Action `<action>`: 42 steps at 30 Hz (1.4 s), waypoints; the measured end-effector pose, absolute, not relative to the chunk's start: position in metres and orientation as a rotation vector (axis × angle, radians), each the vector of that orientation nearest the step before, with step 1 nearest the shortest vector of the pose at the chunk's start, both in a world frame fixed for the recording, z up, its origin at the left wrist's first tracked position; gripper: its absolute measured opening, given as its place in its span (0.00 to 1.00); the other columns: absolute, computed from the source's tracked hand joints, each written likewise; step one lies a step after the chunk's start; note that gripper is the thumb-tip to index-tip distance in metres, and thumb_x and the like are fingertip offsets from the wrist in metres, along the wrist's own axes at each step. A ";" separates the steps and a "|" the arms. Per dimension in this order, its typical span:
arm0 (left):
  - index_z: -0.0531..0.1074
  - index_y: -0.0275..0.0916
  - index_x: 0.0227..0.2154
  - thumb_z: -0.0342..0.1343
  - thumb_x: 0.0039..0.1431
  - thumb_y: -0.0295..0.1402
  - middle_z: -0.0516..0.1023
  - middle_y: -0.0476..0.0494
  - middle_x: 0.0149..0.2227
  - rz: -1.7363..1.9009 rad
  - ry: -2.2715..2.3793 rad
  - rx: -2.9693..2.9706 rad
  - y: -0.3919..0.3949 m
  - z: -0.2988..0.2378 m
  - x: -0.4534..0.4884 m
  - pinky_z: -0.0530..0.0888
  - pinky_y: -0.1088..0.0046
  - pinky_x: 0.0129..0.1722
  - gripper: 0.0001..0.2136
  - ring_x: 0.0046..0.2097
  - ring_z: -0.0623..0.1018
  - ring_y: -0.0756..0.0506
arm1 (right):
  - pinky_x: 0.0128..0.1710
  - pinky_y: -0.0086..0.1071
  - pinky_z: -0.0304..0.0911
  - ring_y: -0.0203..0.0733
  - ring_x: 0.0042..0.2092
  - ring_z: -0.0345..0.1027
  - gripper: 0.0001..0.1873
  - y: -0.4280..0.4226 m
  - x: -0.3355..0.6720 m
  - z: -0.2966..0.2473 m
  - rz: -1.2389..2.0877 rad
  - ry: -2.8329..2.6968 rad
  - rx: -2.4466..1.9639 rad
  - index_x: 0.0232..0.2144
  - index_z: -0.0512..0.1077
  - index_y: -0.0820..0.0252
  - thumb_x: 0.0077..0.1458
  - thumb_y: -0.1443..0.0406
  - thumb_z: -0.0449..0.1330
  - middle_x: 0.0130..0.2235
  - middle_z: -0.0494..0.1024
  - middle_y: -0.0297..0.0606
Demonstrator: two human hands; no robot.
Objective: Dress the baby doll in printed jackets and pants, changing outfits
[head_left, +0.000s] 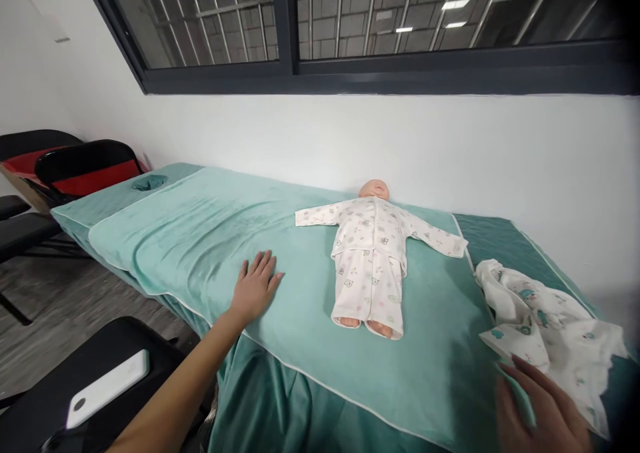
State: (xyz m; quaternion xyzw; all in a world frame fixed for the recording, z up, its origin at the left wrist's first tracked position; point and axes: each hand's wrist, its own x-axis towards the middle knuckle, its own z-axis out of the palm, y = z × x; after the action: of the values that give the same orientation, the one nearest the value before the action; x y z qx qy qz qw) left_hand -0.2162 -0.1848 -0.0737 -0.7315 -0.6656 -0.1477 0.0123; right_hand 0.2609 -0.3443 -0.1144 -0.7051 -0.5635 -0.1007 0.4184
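My left hand (257, 285) lies flat on a light green sheet (295, 293), fingers a little apart, holding nothing. To its right a baby doll (375, 189) lies on its back, dressed in a white printed top (373, 226) and matching trousers (367, 283). Its sleeves stretch out to both sides, and the feet show at the trouser cuffs. At the lower right my right hand (545, 406), somewhat blurred, is closed on a fold of green cloth (520, 396), which looks like the sheet's edge. Just beyond that hand is a crumpled white printed cloth (555, 313).
The bed (120, 203) stands against a white wall under a barred window (290, 33). Its face hole (150, 182) is at the far left. Black and red chairs (93, 170) stand beyond. A white slab-shaped device (107, 388) rests on a black seat (127, 343) near my left arm.
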 end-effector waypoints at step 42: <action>0.63 0.34 0.64 0.36 0.70 0.44 0.62 0.39 0.68 -0.295 -2.052 -2.333 -0.032 -0.067 -0.237 0.56 0.64 0.70 0.28 0.70 0.60 0.42 | 0.64 0.54 0.55 0.53 0.68 0.54 0.36 -0.229 0.230 -0.111 -0.281 -1.934 -2.046 0.63 0.63 0.61 0.67 0.46 0.36 0.67 0.62 0.42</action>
State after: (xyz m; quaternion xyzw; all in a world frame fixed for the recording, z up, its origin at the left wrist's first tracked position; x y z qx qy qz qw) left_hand -0.2366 -0.0319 -0.0665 -0.7474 -0.6575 -0.0945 0.0104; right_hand 0.2299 -0.2287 -0.1114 -0.7145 -0.6751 -0.0981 0.1555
